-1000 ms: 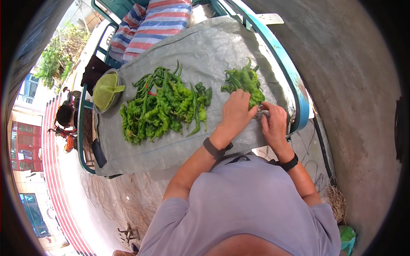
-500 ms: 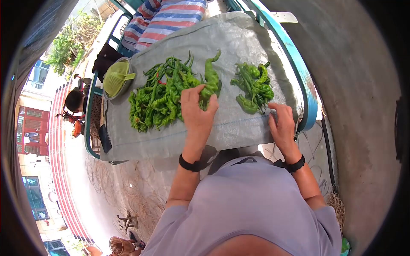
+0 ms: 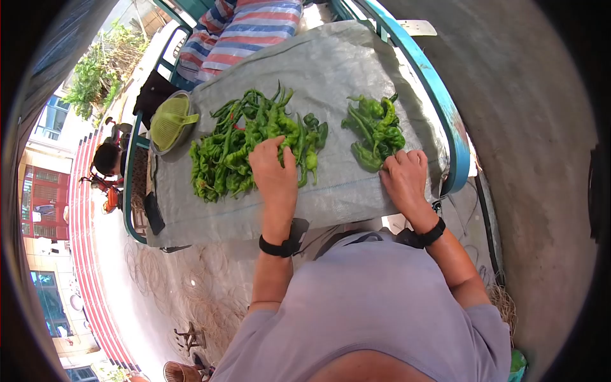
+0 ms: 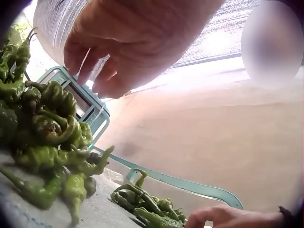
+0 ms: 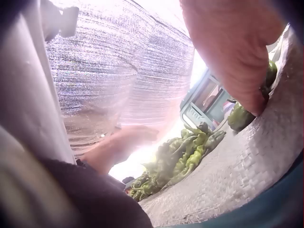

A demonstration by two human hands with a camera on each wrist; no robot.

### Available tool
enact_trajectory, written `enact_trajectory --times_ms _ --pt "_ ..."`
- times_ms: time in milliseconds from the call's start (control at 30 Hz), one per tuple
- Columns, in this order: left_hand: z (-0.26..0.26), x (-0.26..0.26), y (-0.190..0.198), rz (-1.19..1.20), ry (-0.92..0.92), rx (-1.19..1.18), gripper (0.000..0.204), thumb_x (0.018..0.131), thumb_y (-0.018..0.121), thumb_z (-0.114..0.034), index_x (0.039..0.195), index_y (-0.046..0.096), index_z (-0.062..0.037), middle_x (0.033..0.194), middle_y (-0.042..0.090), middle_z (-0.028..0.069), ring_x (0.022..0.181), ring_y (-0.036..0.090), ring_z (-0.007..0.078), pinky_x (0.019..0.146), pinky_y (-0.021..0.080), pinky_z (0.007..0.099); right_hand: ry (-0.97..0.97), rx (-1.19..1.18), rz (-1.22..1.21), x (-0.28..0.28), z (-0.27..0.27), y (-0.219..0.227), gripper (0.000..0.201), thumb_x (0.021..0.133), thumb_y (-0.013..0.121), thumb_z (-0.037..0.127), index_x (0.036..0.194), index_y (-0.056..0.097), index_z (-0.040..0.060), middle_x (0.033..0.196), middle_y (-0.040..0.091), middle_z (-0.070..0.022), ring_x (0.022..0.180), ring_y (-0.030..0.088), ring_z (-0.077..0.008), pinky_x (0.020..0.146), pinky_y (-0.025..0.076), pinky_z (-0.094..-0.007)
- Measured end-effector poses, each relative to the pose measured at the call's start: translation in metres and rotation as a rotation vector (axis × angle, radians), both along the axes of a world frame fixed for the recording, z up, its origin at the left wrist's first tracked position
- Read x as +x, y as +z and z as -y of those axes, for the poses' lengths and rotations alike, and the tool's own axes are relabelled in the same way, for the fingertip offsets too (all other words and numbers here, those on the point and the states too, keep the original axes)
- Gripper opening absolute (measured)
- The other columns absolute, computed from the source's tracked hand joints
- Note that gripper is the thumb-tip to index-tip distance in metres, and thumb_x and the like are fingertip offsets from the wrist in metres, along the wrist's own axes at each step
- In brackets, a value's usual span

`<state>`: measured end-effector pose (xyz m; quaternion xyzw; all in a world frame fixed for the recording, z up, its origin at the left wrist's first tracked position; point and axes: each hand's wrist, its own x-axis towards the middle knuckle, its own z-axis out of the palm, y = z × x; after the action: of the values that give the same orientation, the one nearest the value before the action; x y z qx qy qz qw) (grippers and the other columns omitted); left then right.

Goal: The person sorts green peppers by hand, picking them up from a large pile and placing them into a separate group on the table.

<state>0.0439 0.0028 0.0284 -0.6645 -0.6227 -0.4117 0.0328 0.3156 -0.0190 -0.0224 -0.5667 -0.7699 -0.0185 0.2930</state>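
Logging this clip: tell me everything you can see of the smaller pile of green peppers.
The smaller pile is a loose heap of whole, glossy peppers, mid to yellowish green, their bodies long, tapering, some crumpled and curved. They lie overlapping at mixed angles; an exact count is unclear. It rests on the grey, woven-looking sheet, right of the larger pile and apart from it. The right-hand grip is at its near edge; whether it holds a pepper is hidden.

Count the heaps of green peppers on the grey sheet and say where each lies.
2: the larger heap near the left hand, the smaller heap near the right hand.
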Motion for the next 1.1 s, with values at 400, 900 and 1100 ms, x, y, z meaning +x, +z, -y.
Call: enact_trajectory --times_ms 400,900,1100 --pt "0.017 0.076 -0.036 0.714 -0.471 -0.628 0.066 0.094 0.065 -0.021 0.150 0.036 -0.0043 0.120 0.065 0.0229 0.091 0.070 0.0328 0.083 0.053 0.0413 0.151 -0.750 -0.718 -0.016 0.008 0.005 0.020 0.091 0.068 0.025 0.087 0.069 0.0050 0.078 0.068 -0.0101 0.068 0.065 -0.0256 0.062 0.049 -0.0364" --pt "0.007 0.056 -0.047 0.011 -0.145 -0.326 0.038 0.087 0.066 -0.008 0.125 0.062 -0.0082 0.113 0.052 0.0164 0.092 0.064 0.0361 0.073 0.053 0.0466 -0.212 -0.371 -0.216 -0.021 -0.020 -0.005 0.022 0.096 0.065 0.030 0.103 0.065 0.0083 0.067 0.065 -0.0060 0.061 0.063 -0.0186 0.059 0.048 -0.0364" --pt "-0.001 0.053 -0.039 0.371 -0.432 -0.432 0.027 0.091 0.068 -0.015 0.117 0.066 -0.0071 0.094 0.064 0.0102 0.078 0.064 0.0233 0.069 0.051 0.0358 -0.106 -0.423 -1.136 -0.029 -0.017 0.011 0.011 0.101 0.062 0.014 0.103 0.065 0.0042 0.076 0.067 -0.0009 0.055 0.051 -0.0004 0.043 0.037 -0.0182"
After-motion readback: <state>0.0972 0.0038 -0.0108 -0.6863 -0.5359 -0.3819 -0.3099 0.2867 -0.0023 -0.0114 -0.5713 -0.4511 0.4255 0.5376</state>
